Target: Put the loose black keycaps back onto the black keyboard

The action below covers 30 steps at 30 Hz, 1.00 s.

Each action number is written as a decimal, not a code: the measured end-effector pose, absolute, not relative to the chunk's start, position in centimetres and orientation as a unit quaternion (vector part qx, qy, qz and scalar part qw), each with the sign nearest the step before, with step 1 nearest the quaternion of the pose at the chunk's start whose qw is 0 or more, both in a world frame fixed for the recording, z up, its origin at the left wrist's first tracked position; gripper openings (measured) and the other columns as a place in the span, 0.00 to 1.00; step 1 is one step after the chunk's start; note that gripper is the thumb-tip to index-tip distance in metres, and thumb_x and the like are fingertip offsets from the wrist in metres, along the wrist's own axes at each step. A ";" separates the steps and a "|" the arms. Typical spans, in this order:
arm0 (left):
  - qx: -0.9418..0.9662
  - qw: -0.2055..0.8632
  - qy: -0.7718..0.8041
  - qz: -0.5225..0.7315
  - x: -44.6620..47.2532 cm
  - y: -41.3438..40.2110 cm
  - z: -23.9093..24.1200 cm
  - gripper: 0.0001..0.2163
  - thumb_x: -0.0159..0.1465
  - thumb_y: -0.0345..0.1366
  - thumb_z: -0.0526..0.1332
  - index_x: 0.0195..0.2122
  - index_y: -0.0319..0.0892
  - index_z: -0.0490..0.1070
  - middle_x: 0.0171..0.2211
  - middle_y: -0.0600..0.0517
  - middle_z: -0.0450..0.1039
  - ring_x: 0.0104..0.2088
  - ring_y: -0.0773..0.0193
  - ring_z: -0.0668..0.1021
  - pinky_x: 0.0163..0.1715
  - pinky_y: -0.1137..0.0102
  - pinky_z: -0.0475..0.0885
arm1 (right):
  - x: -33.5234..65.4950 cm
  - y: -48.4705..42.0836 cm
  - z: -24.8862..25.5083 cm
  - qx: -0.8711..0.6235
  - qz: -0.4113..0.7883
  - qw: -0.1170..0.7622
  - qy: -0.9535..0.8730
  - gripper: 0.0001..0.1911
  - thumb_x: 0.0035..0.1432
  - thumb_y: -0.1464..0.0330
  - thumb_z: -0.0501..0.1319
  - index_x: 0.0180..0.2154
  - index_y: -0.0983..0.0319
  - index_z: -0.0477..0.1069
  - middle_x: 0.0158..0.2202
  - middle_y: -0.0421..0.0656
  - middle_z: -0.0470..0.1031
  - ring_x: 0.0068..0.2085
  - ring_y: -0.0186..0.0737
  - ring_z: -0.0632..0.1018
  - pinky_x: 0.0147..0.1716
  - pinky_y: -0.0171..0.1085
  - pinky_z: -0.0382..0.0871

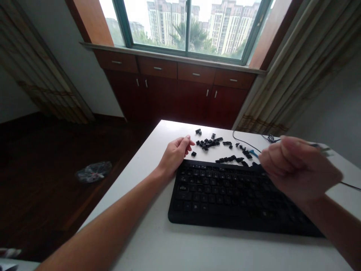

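A black keyboard (pixel 214 209) lies on the white table, with keys still standing across its visible left part. Loosely curled at its upper left corner is my left hand (pixel 175 152), resting on the table with thumb against the fingers and nothing visible in it. Several loose black keycaps (pixel 208 143) are scattered just past that hand, and a row of them (pixel 227 159) lies along the keyboard's back edge. My right hand (pixel 300 165), somewhat blurred, is closed in a fist above the keyboard's right side. A thin blue tool (pixel 254 152) pokes out from its fingers; the rest is hidden.
A thin black cable (pixel 245 141) runs over the white table (pixel 150 156) at the back right. Beyond stand dark red cabinets (pixel 166 90) under a window. A clear plastic bag (pixel 94 172) lies on the dark floor at left.
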<state>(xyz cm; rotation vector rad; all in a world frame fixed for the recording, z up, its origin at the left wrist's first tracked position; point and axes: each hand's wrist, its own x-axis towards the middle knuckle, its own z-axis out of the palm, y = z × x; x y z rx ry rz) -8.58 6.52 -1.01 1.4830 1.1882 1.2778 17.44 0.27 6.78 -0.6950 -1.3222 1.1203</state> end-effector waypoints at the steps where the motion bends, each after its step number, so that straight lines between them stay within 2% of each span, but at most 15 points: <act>1: 0.625 0.359 0.486 0.493 -8.9 6.7 -1.1 0.18 0.69 0.48 0.53 0.36 0.40 0.75 0.29 0.51 0.72 0.29 0.65 0.71 0.31 0.69 0.67 | 16.8 0.4 6.1 -0.316 0.483 0.568 -0.587 0.27 0.62 0.61 0.60 0.15 0.58 0.53 0.13 0.34 0.49 0.15 0.30 0.53 0.15 0.36 0.46; 3: 0.690 0.247 0.505 0.457 -9.6 7.0 -1.2 0.16 0.69 0.47 0.55 0.37 0.40 0.75 0.31 0.51 0.74 0.30 0.64 0.73 0.33 0.68 0.67 | 16.0 0.7 4.2 -0.346 0.489 0.528 -0.602 0.24 0.58 0.62 0.66 0.15 0.60 0.60 0.13 0.35 0.56 0.16 0.30 0.55 0.15 0.36 0.44; 5: 0.727 0.174 0.507 0.428 -10.4 7.5 -1.5 0.14 0.69 0.45 0.57 0.38 0.40 0.75 0.32 0.50 0.75 0.30 0.64 0.73 0.34 0.67 0.68 | 15.8 1.0 2.7 -0.362 0.487 0.520 -0.601 0.25 0.59 0.63 0.65 0.15 0.60 0.60 0.13 0.36 0.57 0.16 0.30 0.56 0.15 0.36 0.44; 9: 0.743 0.146 0.505 0.415 -11.3 8.2 -2.1 0.12 0.69 0.43 0.57 0.38 0.40 0.76 0.34 0.49 0.74 0.31 0.64 0.74 0.34 0.67 0.70 | 16.6 1.8 3.0 -0.369 0.472 0.549 -0.583 0.27 0.64 0.62 0.59 0.15 0.57 0.53 0.13 0.33 0.50 0.15 0.30 0.54 0.15 0.36 0.47; 12: 0.752 0.143 0.501 0.403 -11.4 8.2 -2.0 0.14 0.70 0.44 0.56 0.40 0.40 0.76 0.37 0.48 0.75 0.33 0.63 0.76 0.34 0.68 0.73 | 17.8 2.6 4.9 -0.404 0.431 0.549 -0.591 0.26 0.63 0.60 0.61 0.16 0.58 0.55 0.13 0.33 0.53 0.15 0.31 0.56 0.15 0.36 0.48; 15: 0.778 0.146 0.484 0.374 -11.3 8.5 -1.3 0.16 0.70 0.46 0.54 0.44 0.40 0.75 0.42 0.46 0.75 0.37 0.62 0.78 0.36 0.68 0.76 | 19.7 4.1 6.0 -0.503 0.265 0.462 -0.681 0.21 0.63 0.56 0.61 0.21 0.59 0.65 0.16 0.35 0.62 0.18 0.31 0.62 0.18 0.35 0.54; 17: 0.805 0.145 0.463 0.342 -11.0 9.1 -0.5 0.16 0.69 0.46 0.56 0.47 0.41 0.75 0.47 0.45 0.74 0.40 0.60 0.79 0.38 0.66 0.76 | 21.1 5.3 5.8 -0.537 0.149 0.350 -0.753 0.17 0.64 0.54 0.59 0.31 0.59 0.73 0.21 0.38 0.71 0.22 0.35 0.69 0.24 0.35 0.61; 19: 0.835 0.140 0.437 0.304 -10.3 9.8 0.4 0.15 0.68 0.45 0.58 0.50 0.42 0.75 0.50 0.44 0.74 0.45 0.57 0.78 0.43 0.63 0.75 | 22.4 6.6 5.1 -0.524 0.102 0.252 -0.807 0.17 0.64 0.54 0.58 0.41 0.59 0.76 0.30 0.42 0.78 0.30 0.40 0.76 0.32 0.37 0.66; 23: 0.890 0.133 0.373 0.225 -7.4 10.8 2.4 0.13 0.66 0.41 0.61 0.49 0.43 0.76 0.50 0.44 0.75 0.50 0.53 0.76 0.51 0.61 0.70 | 23.9 8.4 3.3 -0.482 0.125 0.171 -0.850 0.16 0.62 0.55 0.61 0.42 0.58 0.80 0.40 0.46 0.80 0.39 0.46 0.79 0.40 0.40 0.69; 27: 0.920 0.150 0.329 0.151 -3.7 10.7 3.9 0.14 0.66 0.43 0.62 0.49 0.45 0.77 0.45 0.46 0.79 0.42 0.58 0.79 0.42 0.68 0.71 | 23.9 9.1 2.4 -0.442 0.152 0.125 -0.875 0.19 0.58 0.54 0.64 0.48 0.54 0.79 0.45 0.45 0.79 0.41 0.47 0.79 0.43 0.41 0.69; 30: 0.921 0.159 0.342 0.101 -1.5 10.7 4.2 0.17 0.61 0.46 0.67 0.47 0.42 0.78 0.39 0.46 0.81 0.36 0.57 0.80 0.34 0.69 0.70 | 23.4 9.5 2.3 -0.423 0.165 0.111 -0.884 0.23 0.57 0.53 0.66 0.52 0.53 0.76 0.47 0.45 0.77 0.41 0.47 0.78 0.42 0.40 0.69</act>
